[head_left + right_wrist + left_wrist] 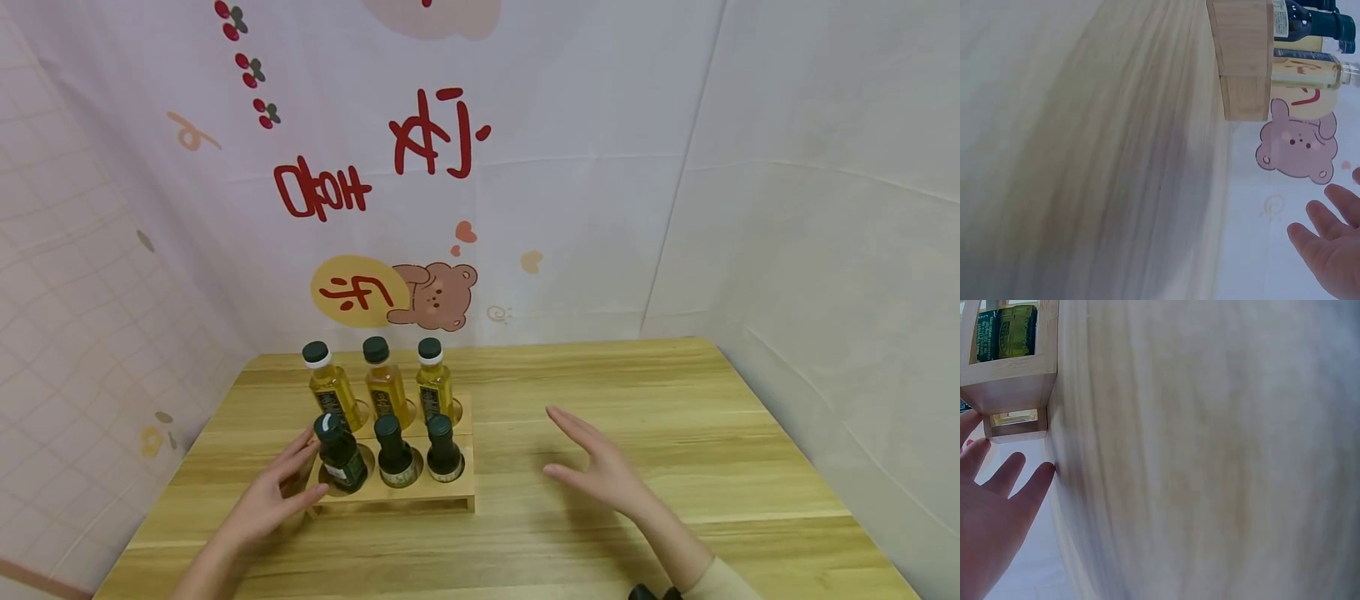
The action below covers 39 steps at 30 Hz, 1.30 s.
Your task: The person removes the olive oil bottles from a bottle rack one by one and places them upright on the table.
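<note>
At the left of the table, a two-tier wooden rack [469,475] holds bottles in round holes. Three dark green-capped bottles stand in front; the front left bottle [341,460] leans leftward in its hole. Behind are three bottles of yellow or amber oil, such as the middle oil bottle [386,387]. My left hand [258,504] is beside the rack's left front corner, thumb and fingers spread about the leaning bottle; contact is unclear. The left wrist view shows its spread fingers [1035,487] by the rack's end. My right hand [603,475] hovers right of the rack, fingers extended, holding nothing.
The wood-grain table [600,375] runs to a white printed cloth backdrop [585,208] at the rear. Patterned cloth hangs along the left side, and a plain white cloth [840,333] along the right. A small black object [652,593] shows at my right wrist.
</note>
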Available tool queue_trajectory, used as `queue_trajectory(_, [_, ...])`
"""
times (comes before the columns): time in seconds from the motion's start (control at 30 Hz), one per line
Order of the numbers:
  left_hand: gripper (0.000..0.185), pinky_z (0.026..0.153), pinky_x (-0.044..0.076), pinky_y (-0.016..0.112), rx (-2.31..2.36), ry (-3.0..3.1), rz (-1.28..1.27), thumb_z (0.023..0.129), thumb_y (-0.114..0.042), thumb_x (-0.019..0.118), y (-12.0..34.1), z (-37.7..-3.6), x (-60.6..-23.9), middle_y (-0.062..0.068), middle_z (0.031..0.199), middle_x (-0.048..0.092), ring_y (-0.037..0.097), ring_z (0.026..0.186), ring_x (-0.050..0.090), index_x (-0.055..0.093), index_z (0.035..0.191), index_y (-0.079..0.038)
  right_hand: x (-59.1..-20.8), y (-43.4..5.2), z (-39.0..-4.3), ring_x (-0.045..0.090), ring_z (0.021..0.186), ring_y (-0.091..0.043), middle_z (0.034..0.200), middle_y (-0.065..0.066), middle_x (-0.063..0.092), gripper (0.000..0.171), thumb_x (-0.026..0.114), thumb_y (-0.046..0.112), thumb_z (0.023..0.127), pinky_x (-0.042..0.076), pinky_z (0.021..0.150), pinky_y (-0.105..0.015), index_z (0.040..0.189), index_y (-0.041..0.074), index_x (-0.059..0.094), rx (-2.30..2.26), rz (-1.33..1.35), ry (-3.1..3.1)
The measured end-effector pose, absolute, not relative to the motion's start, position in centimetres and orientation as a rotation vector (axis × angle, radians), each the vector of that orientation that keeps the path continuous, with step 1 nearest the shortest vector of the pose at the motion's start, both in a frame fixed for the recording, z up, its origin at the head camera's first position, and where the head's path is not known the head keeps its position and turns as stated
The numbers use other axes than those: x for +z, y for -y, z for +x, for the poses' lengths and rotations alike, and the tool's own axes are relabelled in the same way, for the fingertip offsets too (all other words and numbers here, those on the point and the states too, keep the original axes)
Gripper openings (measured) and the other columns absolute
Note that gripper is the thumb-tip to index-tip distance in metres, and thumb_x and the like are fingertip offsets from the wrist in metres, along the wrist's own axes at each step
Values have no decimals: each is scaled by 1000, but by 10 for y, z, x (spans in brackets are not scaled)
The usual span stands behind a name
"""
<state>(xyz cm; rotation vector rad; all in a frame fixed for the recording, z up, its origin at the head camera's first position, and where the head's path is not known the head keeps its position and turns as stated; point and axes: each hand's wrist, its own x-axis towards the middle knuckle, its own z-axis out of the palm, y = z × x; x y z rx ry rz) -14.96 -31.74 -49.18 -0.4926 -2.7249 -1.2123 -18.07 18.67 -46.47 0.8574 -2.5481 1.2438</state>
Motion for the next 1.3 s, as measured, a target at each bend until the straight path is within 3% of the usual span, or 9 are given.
queue_trajectory(0.27, [66,93,30,8,-1194,2748,-475,90,-22,76,319,-150,-492,16,159,28,-2,137,20,48,146,-1,-469,-170,-187,38,138,-34,152,-6,44,76,78,29,87,38,104,-54,152,13,42,1378,852,2561])
queue_trajectory(0.53, [65,92,46,27,-1155,2779,-464,90,-24,75,320,-149,-491,15,158,29,20,139,28,49,145,1,-474,-145,-192,43,136,-27,149,-5,47,71,78,26,88,37,106,-47,150,11,46,1558,901,2503])
queue_trajectory(0.77, [64,89,45,20,-1210,2725,-515,90,-20,75,319,-151,-493,14,158,28,-6,133,23,48,144,4,-473,-123,-192,45,134,-31,147,-9,50,68,78,15,87,39,104,-47,147,4,48,1579,935,2485])
queue_trajectory(0.87, [64,87,46,18,-1242,2700,-533,90,-17,75,319,-151,-493,11,159,28,-9,132,23,48,143,6,-471,-116,-191,44,134,-36,146,-15,50,68,77,8,86,38,104,-51,146,-2,46,1598,935,2484])
queue_trajectory(1.0, [64,81,51,23,-1285,2682,-546,89,-14,75,318,-151,-492,0,159,27,4,134,31,48,143,6,-470,-107,-191,42,135,-38,145,-19,49,68,77,5,86,37,104,-53,145,-6,45,1624,943,2485])
queue_trajectory(1.17, [63,78,53,26,-1337,2679,-541,89,-12,75,317,-150,-491,-17,155,23,27,133,37,48,144,5,-470,-99,-192,45,134,-31,146,-10,51,67,77,12,88,38,105,-48,147,1,47,1650,972,2470])
queue_trajectory(1.3, [64,78,54,28,-1353,2682,-541,89,-11,75,317,-150,-490,-15,155,23,43,130,37,47,143,7,-470,-92,-194,46,134,-28,145,-6,52,66,77,13,88,39,106,-45,147,5,49,1664,991,2446])
